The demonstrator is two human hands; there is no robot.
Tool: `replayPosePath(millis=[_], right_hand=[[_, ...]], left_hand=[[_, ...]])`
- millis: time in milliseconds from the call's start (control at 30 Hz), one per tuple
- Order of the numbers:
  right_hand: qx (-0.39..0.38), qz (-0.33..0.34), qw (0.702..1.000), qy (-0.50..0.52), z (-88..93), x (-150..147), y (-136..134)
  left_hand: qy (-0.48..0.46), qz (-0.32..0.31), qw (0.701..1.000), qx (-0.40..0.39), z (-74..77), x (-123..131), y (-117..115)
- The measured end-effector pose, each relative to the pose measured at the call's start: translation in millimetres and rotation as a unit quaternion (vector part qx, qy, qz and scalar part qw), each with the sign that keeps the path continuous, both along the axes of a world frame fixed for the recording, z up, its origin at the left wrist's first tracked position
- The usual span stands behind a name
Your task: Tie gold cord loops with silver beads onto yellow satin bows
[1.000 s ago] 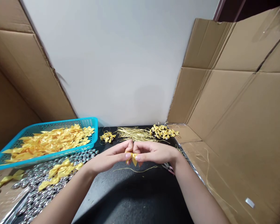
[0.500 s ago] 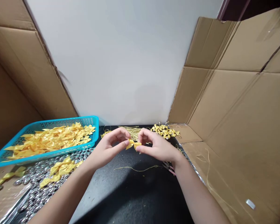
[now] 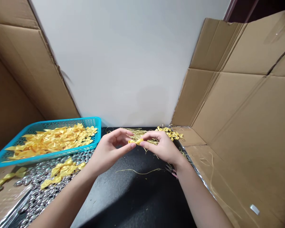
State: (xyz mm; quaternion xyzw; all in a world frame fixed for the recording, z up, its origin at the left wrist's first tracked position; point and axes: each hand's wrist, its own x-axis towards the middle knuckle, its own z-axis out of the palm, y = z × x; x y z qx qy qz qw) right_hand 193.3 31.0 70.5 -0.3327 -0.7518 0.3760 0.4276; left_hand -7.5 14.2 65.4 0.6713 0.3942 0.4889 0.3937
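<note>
Two hands are seen at frame centre | bow is pinched by thumb and forefinger of left hand and right hand | held above mat | tray sits left.

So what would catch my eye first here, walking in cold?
Probably the hands in the middle: the left hand and right hand pinch a small yellow bow between their fingertips above the black table. On the left, a bright blue basket is heaped with yellow bows, with shiny silver pieces spread in front.
</note>
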Motion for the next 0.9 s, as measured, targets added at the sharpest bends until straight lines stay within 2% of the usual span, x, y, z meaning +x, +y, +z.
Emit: replayPosePath(millis=[133, 300, 467, 567, 700, 900], right_hand=[[-0.016, -0.020, 0.999, 0.032, -1.8, -3.8, 1.3], [-0.077, -0.013, 0.992, 0.103, -4.6, -8.6, 1.1], [-0.152, -0.004, 0.972, 0.178, -6.1, -15.5, 0.4], [-0.172, -0.017, 0.963, 0.204, -7.8, -19.3, 0.6], [-0.176, -0.026, 0.963, 0.204, -8.5, -20.8, 1.0], [-0.172, -0.032, 0.964, 0.199, -6.1, -20.0, -0.8]], left_hand=[[-0.018, 0.011, 1.000, 0.012, -1.1, 0.5, -0.8], [-0.060, 0.008, 0.998, 0.013, -1.6, 4.3, -2.5], [-0.128, -0.030, 0.990, -0.048, -5.4, 8.3, -0.3], [-0.153, -0.024, 0.985, -0.077, -6.4, 8.5, 2.0], [-0.097, 0.019, 0.990, -0.097, -1.1, 4.2, 3.1], [0.004, 0.016, 0.997, -0.079, 6.8, -3.6, 0.3]])
